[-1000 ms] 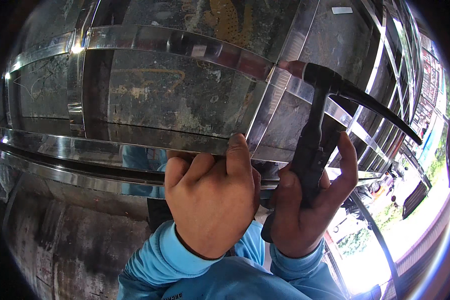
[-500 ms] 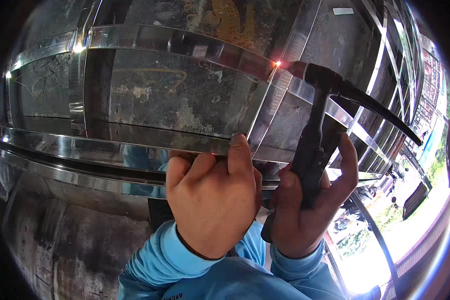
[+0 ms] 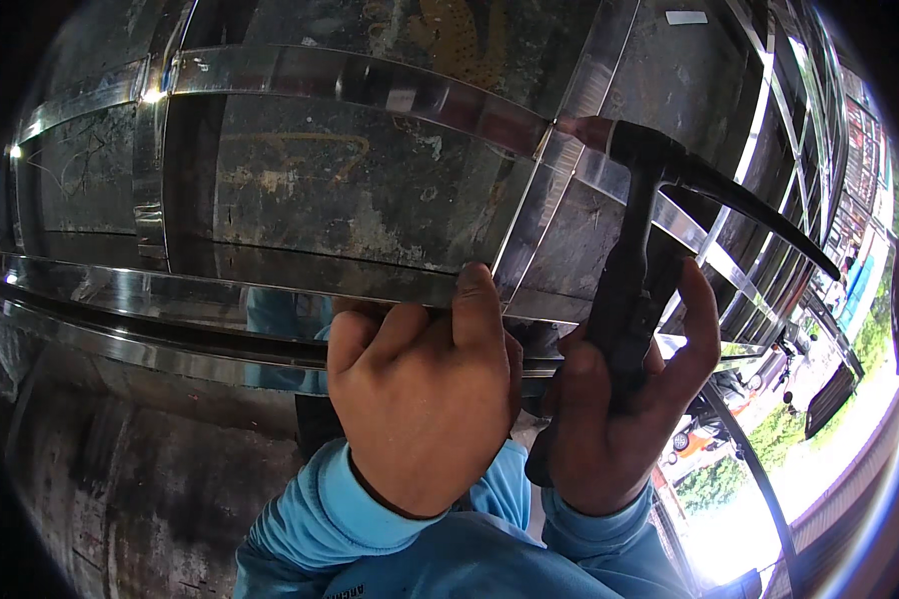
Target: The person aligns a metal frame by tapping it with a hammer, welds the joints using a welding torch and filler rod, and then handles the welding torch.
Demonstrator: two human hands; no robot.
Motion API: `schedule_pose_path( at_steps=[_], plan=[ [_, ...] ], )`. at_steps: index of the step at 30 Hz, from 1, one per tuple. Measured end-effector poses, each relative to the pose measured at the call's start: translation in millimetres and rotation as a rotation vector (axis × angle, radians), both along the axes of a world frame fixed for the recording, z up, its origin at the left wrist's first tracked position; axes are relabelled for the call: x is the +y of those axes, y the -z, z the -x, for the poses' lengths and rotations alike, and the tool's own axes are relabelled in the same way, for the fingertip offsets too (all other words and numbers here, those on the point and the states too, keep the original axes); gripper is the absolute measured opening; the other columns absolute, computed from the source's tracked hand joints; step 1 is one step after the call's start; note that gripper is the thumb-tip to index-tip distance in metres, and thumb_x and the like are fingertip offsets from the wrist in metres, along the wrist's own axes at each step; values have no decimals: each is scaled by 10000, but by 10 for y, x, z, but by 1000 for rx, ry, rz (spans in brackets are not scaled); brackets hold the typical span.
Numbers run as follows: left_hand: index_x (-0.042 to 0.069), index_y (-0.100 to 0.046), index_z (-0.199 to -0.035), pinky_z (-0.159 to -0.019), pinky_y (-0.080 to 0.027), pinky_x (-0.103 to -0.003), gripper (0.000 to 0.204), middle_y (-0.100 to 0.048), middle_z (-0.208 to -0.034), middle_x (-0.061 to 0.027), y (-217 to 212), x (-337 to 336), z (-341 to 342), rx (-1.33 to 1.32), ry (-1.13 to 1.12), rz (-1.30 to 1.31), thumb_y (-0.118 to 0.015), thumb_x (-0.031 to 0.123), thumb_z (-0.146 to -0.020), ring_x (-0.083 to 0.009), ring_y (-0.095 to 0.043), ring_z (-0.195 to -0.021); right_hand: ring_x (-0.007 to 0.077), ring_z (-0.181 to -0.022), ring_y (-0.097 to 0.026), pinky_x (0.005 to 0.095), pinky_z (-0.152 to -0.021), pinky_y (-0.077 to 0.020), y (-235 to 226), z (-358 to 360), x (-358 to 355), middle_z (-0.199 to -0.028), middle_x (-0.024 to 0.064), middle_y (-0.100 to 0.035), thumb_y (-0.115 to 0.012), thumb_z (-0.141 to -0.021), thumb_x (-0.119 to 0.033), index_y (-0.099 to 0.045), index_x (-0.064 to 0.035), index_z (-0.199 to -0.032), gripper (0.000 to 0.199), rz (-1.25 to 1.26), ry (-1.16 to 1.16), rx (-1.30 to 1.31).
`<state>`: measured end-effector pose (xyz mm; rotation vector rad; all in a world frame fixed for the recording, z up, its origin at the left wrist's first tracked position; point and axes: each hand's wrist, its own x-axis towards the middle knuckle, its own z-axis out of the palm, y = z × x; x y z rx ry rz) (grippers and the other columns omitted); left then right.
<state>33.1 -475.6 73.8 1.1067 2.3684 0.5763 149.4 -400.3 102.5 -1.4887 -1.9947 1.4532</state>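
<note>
My right hand [image 3: 619, 429] is wrapped round the handle of a black TIG welding torch [image 3: 624, 299], its index finger raised off the grip. The torch's pinkish nozzle [image 3: 591, 131] sits at a joint where two shiny steel bars meet; no glow shows there. From the torch head a long black back cap [image 3: 759, 212] slants down to the right. My left hand [image 3: 425, 399] is closed over the near steel rail [image 3: 170, 290], index finger stretched along its top beside a crossbar [image 3: 529, 215]. The undersides of the left fingers are hidden.
The polished steel frame lies over a dark, scuffed work surface [image 3: 300, 200]. More steel bars [image 3: 769, 100] cross at the far right. Beyond them is a bright outdoor area with greenery [image 3: 719, 479]. A stained floor [image 3: 150, 489] shows at lower left.
The bright orange spark at the nozzle tip has gone out. My right hand and the torch have shifted very slightly; my left hand stays on the rail.
</note>
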Motion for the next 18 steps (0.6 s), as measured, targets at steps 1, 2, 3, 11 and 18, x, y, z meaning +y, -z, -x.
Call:
schedule_pose_path(
  at_steps=[1,2,3,11,18],
  plan=[
    [15,-751,-1093,-755,-476,-415,324,-678,-678,-82,24,-15,-21,9,-3,-5,-715,113,-787,-249,-663,-659,169,-837,-679,279,-630,-534,1,-8,-4,-1432,298,-443,-565,-956,16,-135,35,-1589,765,-8,-17,-14],
    [14,-734,-1089,-823,-487,-436,352,-684,-694,-73,36,-26,-29,18,-7,-10,-730,146,-762,-247,-673,-729,165,-832,-673,285,-639,-535,0,-10,-3,-1420,301,-449,-567,-957,13,-133,41,-1588,766,-16,-34,-29],
    [14,-734,-1089,-823,-487,-436,352,-684,-694,-73,32,-33,-24,18,-7,-9,-730,146,-762,-247,-673,-729,165,-832,-673,285,-639,-535,-12,-9,19,-1420,301,-449,-567,-957,13,-133,41,-1588,766,-16,-35,-28],
    [44,-759,-1063,-686,-465,-397,267,-672,-679,-82,17,-11,-26,5,-14,32,-700,85,-805,-258,-660,-634,215,-958,-669,305,-722,-539,-52,60,-46,-1561,275,-315,-607,-951,17,-104,39,-1593,815,53,93,-55],
    [34,-760,-1090,-739,-500,-387,290,-724,-745,-104,20,-14,15,42,-5,-53,-695,74,-810,-267,-705,-672,223,-920,-673,308,-690,-540,-51,49,-44,-1592,260,-298,-595,-949,20,-126,55,-1587,792,0,60,-45]
  ],
)
